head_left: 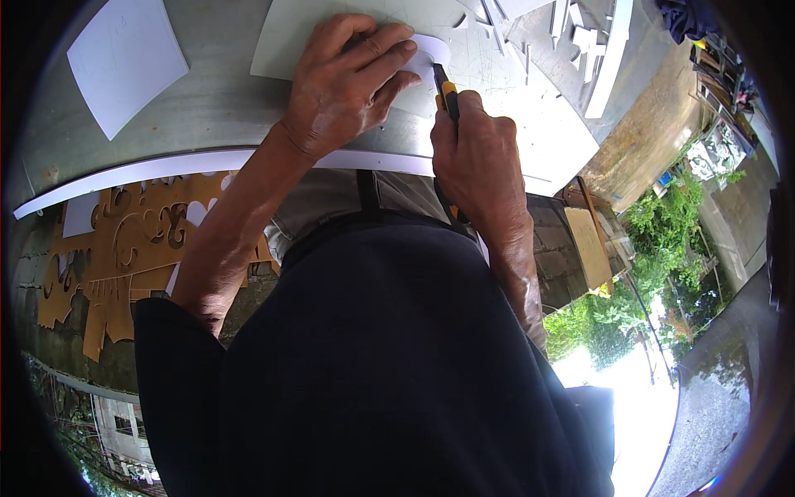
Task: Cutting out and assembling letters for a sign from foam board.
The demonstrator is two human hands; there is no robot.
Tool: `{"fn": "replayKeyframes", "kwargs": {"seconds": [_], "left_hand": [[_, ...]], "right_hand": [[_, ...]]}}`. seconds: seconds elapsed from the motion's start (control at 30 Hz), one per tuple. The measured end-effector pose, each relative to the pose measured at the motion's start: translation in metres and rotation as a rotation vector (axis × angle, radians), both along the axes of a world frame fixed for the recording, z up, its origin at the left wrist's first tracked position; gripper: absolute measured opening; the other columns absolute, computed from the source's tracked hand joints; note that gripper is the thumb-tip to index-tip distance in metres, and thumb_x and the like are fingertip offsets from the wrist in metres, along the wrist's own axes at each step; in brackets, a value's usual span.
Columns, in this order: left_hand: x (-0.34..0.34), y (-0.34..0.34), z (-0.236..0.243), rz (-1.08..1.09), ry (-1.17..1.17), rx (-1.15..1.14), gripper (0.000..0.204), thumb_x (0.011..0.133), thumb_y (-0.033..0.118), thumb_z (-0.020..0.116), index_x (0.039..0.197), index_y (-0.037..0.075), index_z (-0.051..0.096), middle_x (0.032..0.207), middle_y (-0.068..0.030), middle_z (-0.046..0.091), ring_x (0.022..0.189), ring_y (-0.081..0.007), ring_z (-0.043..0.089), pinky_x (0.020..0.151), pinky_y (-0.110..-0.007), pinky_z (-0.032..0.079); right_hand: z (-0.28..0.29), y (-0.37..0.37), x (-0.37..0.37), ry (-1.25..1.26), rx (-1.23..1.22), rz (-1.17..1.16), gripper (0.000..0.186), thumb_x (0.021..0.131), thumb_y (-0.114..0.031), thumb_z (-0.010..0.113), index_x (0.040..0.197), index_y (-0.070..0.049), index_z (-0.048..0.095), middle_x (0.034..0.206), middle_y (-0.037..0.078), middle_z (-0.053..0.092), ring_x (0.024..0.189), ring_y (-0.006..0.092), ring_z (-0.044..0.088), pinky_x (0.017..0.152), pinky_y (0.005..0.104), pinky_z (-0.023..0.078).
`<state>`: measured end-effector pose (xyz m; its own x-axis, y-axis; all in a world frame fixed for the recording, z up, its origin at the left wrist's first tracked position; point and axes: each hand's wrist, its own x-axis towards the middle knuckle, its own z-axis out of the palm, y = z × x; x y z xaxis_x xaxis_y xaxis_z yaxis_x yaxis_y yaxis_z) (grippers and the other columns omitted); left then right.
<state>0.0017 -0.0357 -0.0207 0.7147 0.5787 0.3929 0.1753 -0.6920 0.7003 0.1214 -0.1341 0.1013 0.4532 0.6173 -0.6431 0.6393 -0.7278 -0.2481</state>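
My right hand is closed round a black and yellow utility knife. Its dark tip touches or nearly touches the curved edge of a white cut piece with a rounded end. From the left, my left hand bears down on that piece with bent fingers and thumb, holding it against the work surface. The fingers cover much of the piece, so its full outline is hidden. A pale grey-green sheet lies underneath my left hand.
A white sheet lies at the left on the metal tabletop. A long white strip runs along the near edge. White offcuts lie at the far right. Brown cut-out panels are below the table at left.
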Motion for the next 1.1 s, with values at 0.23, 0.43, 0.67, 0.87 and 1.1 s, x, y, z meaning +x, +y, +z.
{"fn": "replayKeyframes", "kwargs": {"seconds": [0.23,0.43,0.67,0.87,1.1], "left_hand": [[-0.004,-0.002,-0.004,-0.005,0.0,0.003,0.034,0.072,0.018,0.088,0.102,0.007,0.077,0.113,-0.0008,0.075,0.096,-0.0221,0.059,0.081,-0.033,0.053],[-0.002,0.002,-0.002,-0.021,-0.015,-0.011,0.037,0.071,0.019,0.087,0.105,0.008,0.077,0.115,0.0026,0.074,0.097,-0.0216,0.059,0.084,-0.034,0.052],[-0.001,-0.008,0.006,0.001,0.054,-0.087,0.046,0.07,0.017,0.086,0.115,0.013,0.073,0.119,0.0045,0.069,0.104,-0.0208,0.056,0.094,-0.037,0.046],[0.007,-0.017,0.015,0.136,0.034,-0.122,0.054,0.068,0.009,0.087,0.12,0.015,0.073,0.115,0.0027,0.073,0.101,-0.0216,0.061,0.086,-0.032,0.052],[0.002,-0.011,0.042,0.195,-0.129,-0.511,0.024,0.074,-0.003,0.083,0.097,0.005,0.076,0.096,-0.0076,0.076,0.086,-0.0201,0.068,0.074,-0.03,0.057]], "right_hand": [[-0.003,-0.003,-0.008,-0.013,-0.022,-0.064,0.021,0.096,-0.011,0.056,0.096,0.01,0.056,0.064,0.03,0.064,0.064,0.0478,0.069,0.059,0.0533,0.056],[-0.001,-0.004,-0.003,0.007,0.029,-0.082,0.023,0.097,-0.013,0.055,0.091,0.009,0.058,0.064,0.027,0.065,0.061,0.0424,0.07,0.058,0.0496,0.057],[0.011,-0.012,0.025,0.356,-0.003,-0.361,0.028,0.099,-0.019,0.056,0.094,0.007,0.062,0.065,0.012,0.064,0.05,0.0199,0.067,0.05,0.0356,0.055],[-0.009,-0.042,0.017,0.388,0.154,-0.414,0.028,0.101,-0.021,0.06,0.108,0.006,0.059,0.072,0.012,0.068,0.056,0.0182,0.067,0.055,0.0341,0.054],[-0.015,-0.06,0.027,0.41,0.283,-0.481,0.034,0.093,-0.022,0.069,0.113,0.004,0.058,0.08,0.013,0.069,0.067,0.0187,0.069,0.064,0.0368,0.054]]}}
